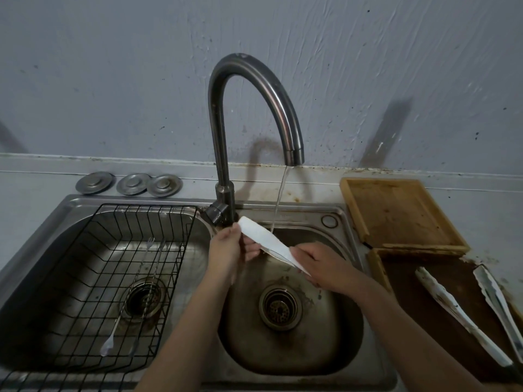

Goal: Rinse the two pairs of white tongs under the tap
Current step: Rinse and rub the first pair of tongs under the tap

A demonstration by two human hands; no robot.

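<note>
White tongs (pixel 266 244) sit over the right sink bowl, just beside the running water (pixel 278 205), each end pinched by the left hand (pixel 226 247) and right hand (pixel 325 264). Next: shift them under the stream; the other tongs (pixel 464 318) wait on the tray (pixel 379 267).

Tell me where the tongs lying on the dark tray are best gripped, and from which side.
Probably at the near joined end of the tongs on the tray, coming from above: they lie flat, arms splayed apart toward the far end, so the near end offers one narrow part to pinch.

Head view looks down, close over sink (pixel 348 360).
</note>
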